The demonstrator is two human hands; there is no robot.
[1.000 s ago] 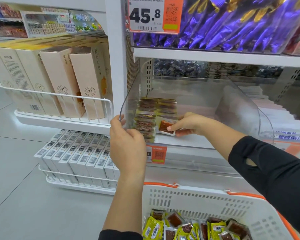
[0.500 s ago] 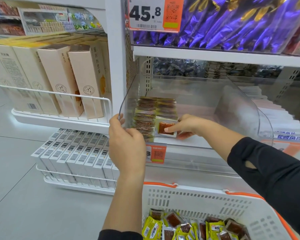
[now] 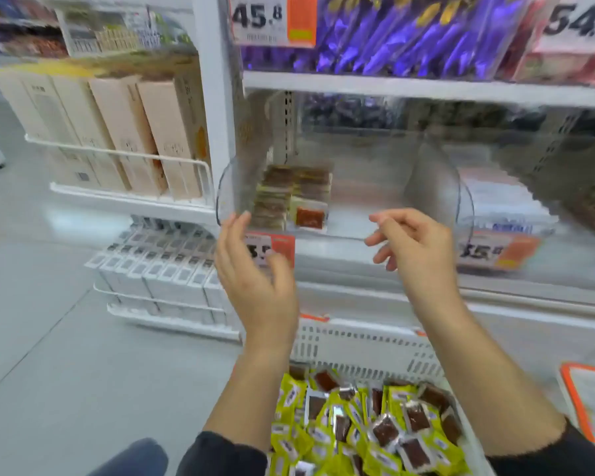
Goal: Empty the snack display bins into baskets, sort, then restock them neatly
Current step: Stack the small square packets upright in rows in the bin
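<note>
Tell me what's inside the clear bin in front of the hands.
The clear bin holds two short rows of snack packets stacked at its left side; the front one shows a red window. The rest looks bare. Blur hides the labels and the count.

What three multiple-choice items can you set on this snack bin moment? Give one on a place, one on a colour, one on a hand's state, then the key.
1. Where do the stacked snack packets sit in the clear bin?
A. Against its left side
B. Against its right side
C. Spread across the whole floor

2. What colour are most wrappers in the white basket?
A. Blue
B. Yellow-green
C. Black

3. What is the right hand doing?
A. Gripping a packet
B. Pressing the price tag
C. Holding nothing, fingers loosely curled, in front of the bin

Key:
1 A, the two rows stand at the left wall while the rest of the bin floor is bare.
2 B, yellow-green packs with brown windows fill the basket.
3 C, no packet is between its fingers; the left hand holds nothing either.
</note>
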